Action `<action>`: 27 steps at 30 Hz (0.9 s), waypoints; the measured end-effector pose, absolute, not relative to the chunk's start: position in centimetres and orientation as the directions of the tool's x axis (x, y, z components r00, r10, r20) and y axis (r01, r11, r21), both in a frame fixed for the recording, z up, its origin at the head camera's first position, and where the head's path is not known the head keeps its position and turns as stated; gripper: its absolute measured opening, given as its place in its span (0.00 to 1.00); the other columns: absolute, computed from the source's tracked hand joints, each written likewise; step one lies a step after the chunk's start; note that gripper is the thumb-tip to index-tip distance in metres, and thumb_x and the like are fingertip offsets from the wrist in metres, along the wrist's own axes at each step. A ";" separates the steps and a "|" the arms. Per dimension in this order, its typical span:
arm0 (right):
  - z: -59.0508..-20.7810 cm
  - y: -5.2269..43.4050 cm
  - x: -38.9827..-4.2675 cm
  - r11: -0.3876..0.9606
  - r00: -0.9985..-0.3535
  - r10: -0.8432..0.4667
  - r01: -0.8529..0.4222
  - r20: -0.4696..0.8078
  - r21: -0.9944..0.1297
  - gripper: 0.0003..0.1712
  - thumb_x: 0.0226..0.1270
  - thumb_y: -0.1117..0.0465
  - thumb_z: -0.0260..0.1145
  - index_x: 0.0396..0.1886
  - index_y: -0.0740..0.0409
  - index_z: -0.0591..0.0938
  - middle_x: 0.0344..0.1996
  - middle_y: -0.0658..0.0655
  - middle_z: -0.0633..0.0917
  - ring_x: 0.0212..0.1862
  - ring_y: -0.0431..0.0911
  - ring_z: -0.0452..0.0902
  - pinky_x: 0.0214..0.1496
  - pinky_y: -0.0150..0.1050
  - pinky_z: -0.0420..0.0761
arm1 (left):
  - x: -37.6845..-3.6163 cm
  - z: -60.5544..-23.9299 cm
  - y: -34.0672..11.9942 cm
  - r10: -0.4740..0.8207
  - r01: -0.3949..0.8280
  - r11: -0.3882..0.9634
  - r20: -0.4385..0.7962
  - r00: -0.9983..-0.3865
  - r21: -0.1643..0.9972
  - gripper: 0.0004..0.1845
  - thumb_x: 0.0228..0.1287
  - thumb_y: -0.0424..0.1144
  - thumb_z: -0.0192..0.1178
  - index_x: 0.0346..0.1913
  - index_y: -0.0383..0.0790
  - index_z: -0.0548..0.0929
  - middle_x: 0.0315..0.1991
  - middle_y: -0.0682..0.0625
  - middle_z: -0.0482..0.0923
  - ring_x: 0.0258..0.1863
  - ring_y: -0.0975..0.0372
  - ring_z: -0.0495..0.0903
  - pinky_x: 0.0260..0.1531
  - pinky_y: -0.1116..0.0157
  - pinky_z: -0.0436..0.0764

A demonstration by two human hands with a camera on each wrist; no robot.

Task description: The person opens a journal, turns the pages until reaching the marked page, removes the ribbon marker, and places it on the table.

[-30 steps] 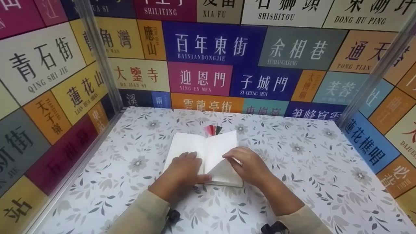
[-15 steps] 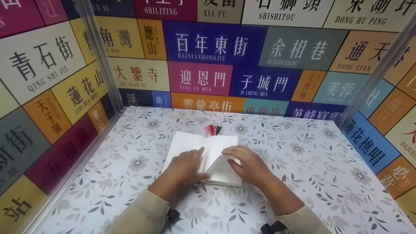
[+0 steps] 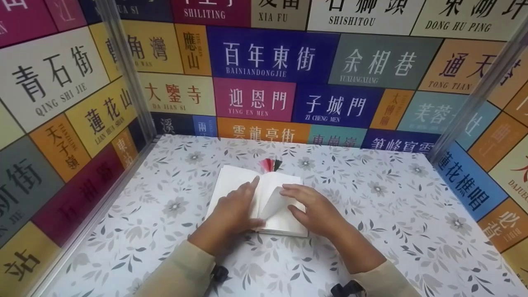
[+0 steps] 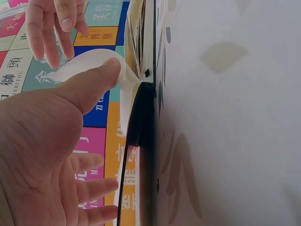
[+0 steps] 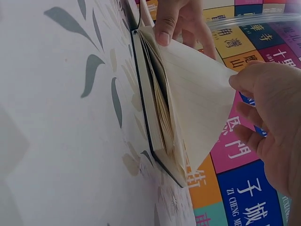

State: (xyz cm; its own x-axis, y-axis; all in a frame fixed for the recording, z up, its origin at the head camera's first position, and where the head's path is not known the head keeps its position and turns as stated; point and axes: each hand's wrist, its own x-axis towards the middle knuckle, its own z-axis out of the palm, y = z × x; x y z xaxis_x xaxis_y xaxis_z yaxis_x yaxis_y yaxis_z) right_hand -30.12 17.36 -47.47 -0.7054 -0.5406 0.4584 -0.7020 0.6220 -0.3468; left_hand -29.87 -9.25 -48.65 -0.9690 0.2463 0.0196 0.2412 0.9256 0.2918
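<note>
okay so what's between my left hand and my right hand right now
A raised, curving page of the open notebook. The head view shows it between your left hand and right hand; the right wrist view shows it too.

Head view bright; wrist views greyer, softer.

A notebook [image 3: 266, 190] lies open and face up on the worktop [image 3: 371, 231], toward its far edge and roughly midway between its left and right edges. The cover [image 4: 142, 115] is dark and thin; the pages are pale cream. From the right-hand half one leaf [image 3: 275, 203] with faint ruled lines rises in a curve, clear of the block beneath and leaning toward the gutter. Pink, red and dark-green strips [image 3: 269, 165] fan out at the far end of the gutter.
</note>
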 end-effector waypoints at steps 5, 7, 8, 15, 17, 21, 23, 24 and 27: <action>-47.5 17.4 -30.0 0.621 -0.704 -0.547 -0.704 0.453 -0.345 0.26 0.71 0.62 0.75 0.67 0.44 0.85 0.71 0.46 0.83 0.75 0.49 0.78 0.79 0.50 0.77 | -29.9 -48.4 -9.3 0.224 0.218 0.924 0.017 -0.974 0.313 0.72 0.53 0.66 0.80 0.89 0.60 0.39 0.87 0.42 0.54 0.79 0.40 0.70 0.72 0.34 0.75; -47.5 17.4 -30.0 0.624 -0.708 -0.549 -0.700 0.444 -0.346 0.25 0.72 0.62 0.74 0.67 0.44 0.85 0.71 0.46 0.83 0.76 0.49 0.77 0.79 0.50 0.77 | -30.0 -48.3 -9.3 0.222 0.218 0.923 0.024 -0.975 0.316 0.72 0.53 0.65 0.80 0.89 0.62 0.37 0.88 0.43 0.52 0.79 0.41 0.69 0.71 0.33 0.76; -47.5 17.4 -30.0 0.626 -0.713 -0.550 -0.697 0.435 -0.349 0.25 0.72 0.61 0.74 0.67 0.44 0.85 0.72 0.46 0.83 0.76 0.50 0.77 0.79 0.50 0.76 | -30.0 -48.2 -9.4 0.223 0.223 0.922 0.035 -0.974 0.317 0.73 0.52 0.65 0.81 0.89 0.62 0.37 0.88 0.44 0.51 0.79 0.41 0.68 0.71 0.33 0.76; -47.6 17.5 -30.0 0.642 -0.748 -0.558 -0.664 0.361 -0.384 0.25 0.74 0.59 0.73 0.69 0.43 0.84 0.74 0.46 0.81 0.77 0.50 0.75 0.80 0.52 0.76 | -29.9 -48.0 -9.5 0.238 0.271 0.922 0.150 -0.960 0.275 0.75 0.47 0.64 0.84 0.89 0.61 0.40 0.90 0.46 0.41 0.86 0.44 0.56 0.77 0.37 0.71; -47.6 17.6 -30.1 0.646 -0.754 -0.559 -0.657 0.346 -0.389 0.25 0.75 0.58 0.72 0.69 0.41 0.84 0.74 0.46 0.80 0.78 0.50 0.75 0.80 0.52 0.76 | -29.9 -48.0 -9.4 0.242 0.280 0.926 0.169 -0.955 0.253 0.74 0.47 0.64 0.84 0.89 0.60 0.42 0.91 0.45 0.39 0.88 0.43 0.50 0.80 0.37 0.68; -47.6 17.7 -30.0 0.646 -0.759 -0.565 -0.651 0.324 -0.400 0.25 0.75 0.58 0.72 0.69 0.40 0.83 0.75 0.46 0.80 0.78 0.51 0.74 0.81 0.53 0.74 | -29.9 -48.0 -9.3 0.235 0.269 0.937 0.167 -0.958 0.224 0.74 0.46 0.64 0.84 0.89 0.61 0.43 0.91 0.47 0.32 0.89 0.43 0.41 0.84 0.37 0.59; -47.6 17.7 -30.0 0.645 -0.759 -0.569 -0.650 0.316 -0.402 0.25 0.75 0.57 0.72 0.69 0.41 0.83 0.75 0.46 0.79 0.79 0.51 0.73 0.81 0.53 0.74 | -30.0 -47.9 -9.2 0.229 0.262 0.941 0.165 -0.959 0.216 0.74 0.45 0.64 0.84 0.89 0.62 0.42 0.91 0.47 0.30 0.90 0.43 0.37 0.85 0.36 0.56; -47.6 17.7 -30.0 0.644 -0.758 -0.571 -0.651 0.315 -0.401 0.25 0.75 0.57 0.71 0.69 0.41 0.83 0.75 0.46 0.79 0.79 0.51 0.73 0.81 0.53 0.74 | -30.0 -47.9 -9.2 0.226 0.259 0.942 0.166 -0.960 0.214 0.74 0.45 0.64 0.84 0.89 0.63 0.43 0.91 0.48 0.29 0.90 0.43 0.36 0.85 0.36 0.54; -47.6 17.8 -30.1 0.649 -0.761 -0.572 -0.648 0.306 -0.399 0.24 0.76 0.56 0.71 0.69 0.41 0.83 0.75 0.46 0.79 0.79 0.51 0.73 0.82 0.53 0.73 | -29.9 -47.9 -9.3 0.221 0.257 0.943 0.181 -0.958 0.211 0.74 0.45 0.64 0.84 0.89 0.64 0.43 0.91 0.47 0.28 0.90 0.43 0.35 0.85 0.35 0.52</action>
